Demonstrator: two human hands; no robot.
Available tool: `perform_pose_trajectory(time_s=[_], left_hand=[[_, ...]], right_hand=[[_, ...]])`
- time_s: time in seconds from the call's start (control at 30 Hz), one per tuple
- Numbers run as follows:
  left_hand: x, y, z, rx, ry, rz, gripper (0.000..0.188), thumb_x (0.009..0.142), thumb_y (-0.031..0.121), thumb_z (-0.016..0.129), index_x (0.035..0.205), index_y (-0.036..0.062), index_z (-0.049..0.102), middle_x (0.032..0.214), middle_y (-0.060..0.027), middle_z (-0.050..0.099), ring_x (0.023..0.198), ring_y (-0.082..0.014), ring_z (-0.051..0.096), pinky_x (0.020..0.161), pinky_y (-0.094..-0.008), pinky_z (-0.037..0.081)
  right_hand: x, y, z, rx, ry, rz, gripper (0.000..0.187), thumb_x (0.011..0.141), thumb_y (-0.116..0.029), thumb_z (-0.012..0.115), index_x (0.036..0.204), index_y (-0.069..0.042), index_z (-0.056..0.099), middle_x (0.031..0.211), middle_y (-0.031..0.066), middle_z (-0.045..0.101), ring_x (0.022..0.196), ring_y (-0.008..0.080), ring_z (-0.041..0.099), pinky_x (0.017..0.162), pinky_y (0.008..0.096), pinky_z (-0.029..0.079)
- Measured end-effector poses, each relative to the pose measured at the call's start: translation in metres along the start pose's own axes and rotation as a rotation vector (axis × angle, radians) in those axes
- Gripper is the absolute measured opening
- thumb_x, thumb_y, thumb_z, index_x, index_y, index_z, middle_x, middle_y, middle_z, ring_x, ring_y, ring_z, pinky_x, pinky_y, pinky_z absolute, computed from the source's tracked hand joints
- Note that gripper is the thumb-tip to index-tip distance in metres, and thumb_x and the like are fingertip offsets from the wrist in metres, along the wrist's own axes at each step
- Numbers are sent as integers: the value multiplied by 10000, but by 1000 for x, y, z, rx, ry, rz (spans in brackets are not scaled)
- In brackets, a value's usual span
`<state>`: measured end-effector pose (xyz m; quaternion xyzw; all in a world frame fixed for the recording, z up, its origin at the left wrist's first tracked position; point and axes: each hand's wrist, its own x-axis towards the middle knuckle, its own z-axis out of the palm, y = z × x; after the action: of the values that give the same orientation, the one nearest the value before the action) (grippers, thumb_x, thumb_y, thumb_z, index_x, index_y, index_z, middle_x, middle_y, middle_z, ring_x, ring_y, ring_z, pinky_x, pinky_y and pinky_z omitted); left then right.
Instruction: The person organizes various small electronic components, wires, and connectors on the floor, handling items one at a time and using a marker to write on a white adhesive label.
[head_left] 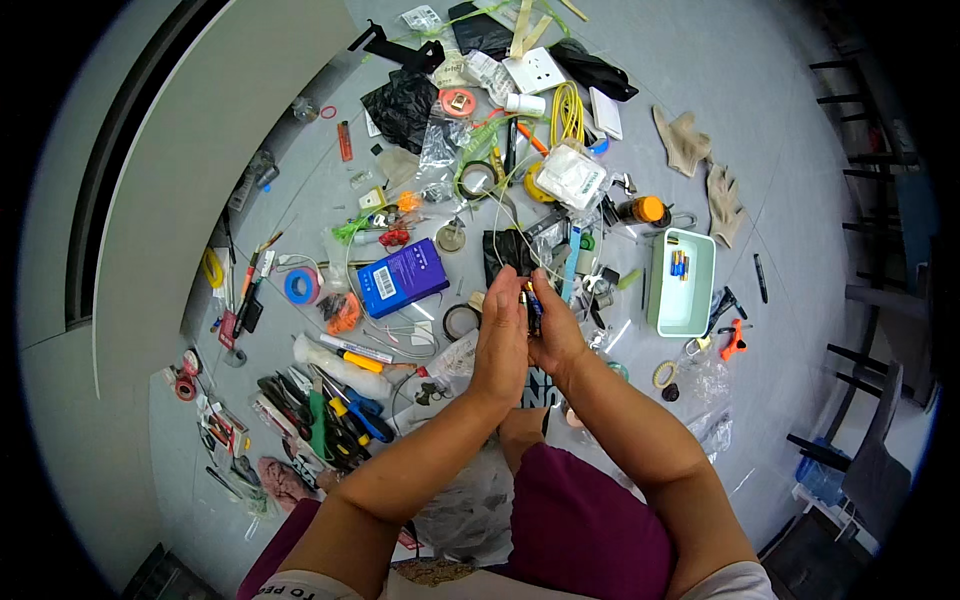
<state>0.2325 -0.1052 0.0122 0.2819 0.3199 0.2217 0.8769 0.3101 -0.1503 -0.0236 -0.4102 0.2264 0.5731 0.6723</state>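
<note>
My two hands meet in the middle of the view, over the scattered things on the floor. Several small batteries (pixel 534 305), dark with orange and blue, lie between them, partly hidden by the fingers. My right hand (pixel 560 330) is closed around these batteries. Fingers straight and palm turned inward, my left hand (pixel 500 345) is held flat against their side. To the right stands a pale green plastic box (pixel 686 310) with several like batteries (pixel 680 265) inside. Just beyond my fingertips is a black plastic bag piece (pixel 508 252).
A purple-blue box (pixel 403 277) and a blue tape roll (pixel 300 286) lie left of my hands. Screwdrivers and pliers (pixel 335 410) are heaped nearer. Work gloves (pixel 684 142), a yellow cable coil (pixel 567 112) and an orange-lidded jar (pixel 645 210) lie farther off. Chairs (pixel 880 450) stand at right.
</note>
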Motion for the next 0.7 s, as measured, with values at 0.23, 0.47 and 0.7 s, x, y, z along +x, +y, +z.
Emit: perform_pose_trajectory(time_s=[0.23,0.47,0.7], left_hand=[[18,27,-3,223,43,279,369,959,247,404,1216,-17,406,1255,-137,448,1195,-245,426,1028,-387,301],[149,65,-91,1786,322,232,211,791,188,594,976,109,658,1055,-127,610,987,-308,535,907,-409,407],[170,63,-114,1612,417,491,119,727,147,654,820,85,695,809,-82,670,731,-251,629,713,-353,489]], right_hand=[[2,-24,-12,-58,-135,51,414,881,-457,516,1125,-125,553,939,34,621,747,130,599,647,281,525],[5,-41,-6,-38,-221,59,483,893,-487,465,1183,-107,533,955,82,613,727,169,581,663,332,536],[1,-37,-5,-57,-268,35,412,885,-362,539,1189,-85,526,965,86,611,738,156,594,659,322,554]])
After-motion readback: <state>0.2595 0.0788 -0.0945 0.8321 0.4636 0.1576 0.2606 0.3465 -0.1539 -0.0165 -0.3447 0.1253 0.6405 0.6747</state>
